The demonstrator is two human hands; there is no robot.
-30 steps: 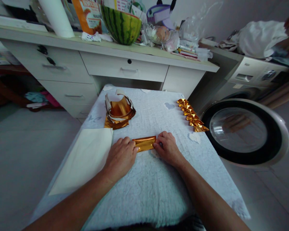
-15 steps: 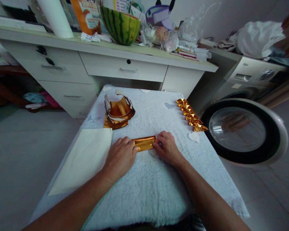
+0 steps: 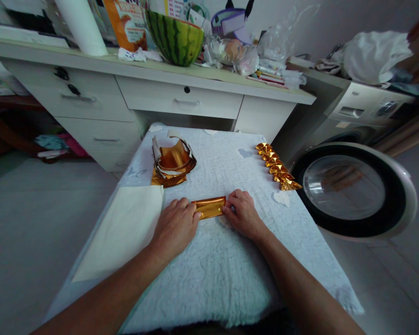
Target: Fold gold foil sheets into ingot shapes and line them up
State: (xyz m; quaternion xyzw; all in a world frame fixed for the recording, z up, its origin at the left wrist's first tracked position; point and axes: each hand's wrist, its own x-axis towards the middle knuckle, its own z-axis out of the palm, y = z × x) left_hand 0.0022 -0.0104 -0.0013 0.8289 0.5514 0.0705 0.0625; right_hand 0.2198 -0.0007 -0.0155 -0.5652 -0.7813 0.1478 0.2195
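Note:
A flat gold foil strip (image 3: 210, 208) lies across the middle of the cloth-covered table (image 3: 223, 163). My left hand (image 3: 178, 223) grips its left end, with fingers bent and thumb on the foil. The right end is pinched by my right hand (image 3: 242, 211). Beyond my left hand stands a curled bundle of gold foil sheets (image 3: 173, 160) with pale backing. A row of folded gold foil pieces (image 3: 277, 166) rests near the table's right edge. Pale paper (image 3: 122, 230) lies flat at the left, partly beneath my left hand and forearm.
Behind the table, a white counter (image 3: 209, 77) with drawers holds half a watermelon (image 3: 176, 39), an orange packet (image 3: 127, 25), a white roll (image 3: 82, 28) and plastic bags. At the right, a washing machine's round door (image 3: 352, 190) hangs open beside the table.

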